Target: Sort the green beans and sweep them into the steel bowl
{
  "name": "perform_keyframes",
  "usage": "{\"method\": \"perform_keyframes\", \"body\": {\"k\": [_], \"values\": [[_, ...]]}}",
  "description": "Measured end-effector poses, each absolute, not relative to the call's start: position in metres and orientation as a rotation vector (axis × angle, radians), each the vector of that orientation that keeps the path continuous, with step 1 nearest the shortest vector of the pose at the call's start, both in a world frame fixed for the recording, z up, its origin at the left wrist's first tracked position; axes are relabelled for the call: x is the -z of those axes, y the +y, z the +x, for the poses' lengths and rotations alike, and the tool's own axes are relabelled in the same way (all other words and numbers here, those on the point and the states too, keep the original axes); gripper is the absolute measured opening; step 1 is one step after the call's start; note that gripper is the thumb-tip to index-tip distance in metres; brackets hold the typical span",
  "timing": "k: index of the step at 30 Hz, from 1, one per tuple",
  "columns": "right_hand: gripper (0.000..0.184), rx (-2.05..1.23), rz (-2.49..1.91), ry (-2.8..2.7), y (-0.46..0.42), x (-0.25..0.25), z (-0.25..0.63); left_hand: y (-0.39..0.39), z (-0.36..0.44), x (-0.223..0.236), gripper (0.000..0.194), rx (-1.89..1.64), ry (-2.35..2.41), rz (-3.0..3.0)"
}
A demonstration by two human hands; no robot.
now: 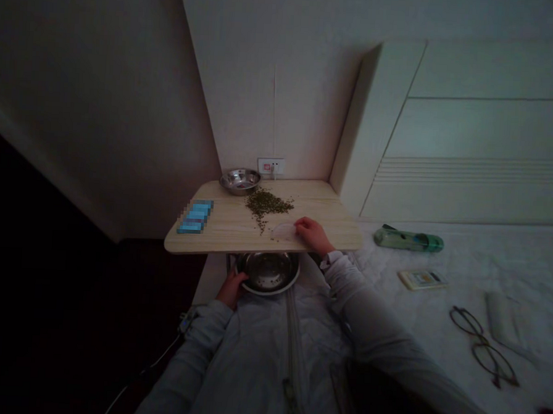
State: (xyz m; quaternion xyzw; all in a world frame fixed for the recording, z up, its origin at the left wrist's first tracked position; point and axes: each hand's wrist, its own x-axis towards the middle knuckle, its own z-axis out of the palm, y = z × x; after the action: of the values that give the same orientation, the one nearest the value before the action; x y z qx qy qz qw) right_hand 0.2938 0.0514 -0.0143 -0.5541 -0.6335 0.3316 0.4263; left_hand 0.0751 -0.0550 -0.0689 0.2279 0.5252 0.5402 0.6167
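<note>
My left hand is closed on the rim of a shiny metal bowl, held just under the table's front edge at my lap. A few small specks lie inside that bowl. Over the wooden tabletop, my right hand pinches a thin, clear, rounded plastic piece, low against the surface. Just beyond it spreads a loose pile of small green beans, with a few strays trailing toward the plastic. At the back left of the table stands a second metal bowl.
A blue pixelated rectangle covers something at the table's left. Behind the table is a wall socket. On the bed at right lie a green bottle, a phone and eyeglasses. A pale headboard rises behind.
</note>
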Motion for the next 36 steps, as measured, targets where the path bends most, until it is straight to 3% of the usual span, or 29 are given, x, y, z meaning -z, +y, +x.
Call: {"method": "perform_keyframes", "body": {"k": [17,36], "values": [[0.017,-0.792,-1.424,-1.647,0.052,0.016,0.294,-0.057,0.076,0.066,0.049,-1.242,1.226,0.529],[0.015,-0.829,-1.405,-1.683,0.052,0.016,0.295,-0.054,0.074,0.074,0.048,-1.254,1.17,0.53]]}}
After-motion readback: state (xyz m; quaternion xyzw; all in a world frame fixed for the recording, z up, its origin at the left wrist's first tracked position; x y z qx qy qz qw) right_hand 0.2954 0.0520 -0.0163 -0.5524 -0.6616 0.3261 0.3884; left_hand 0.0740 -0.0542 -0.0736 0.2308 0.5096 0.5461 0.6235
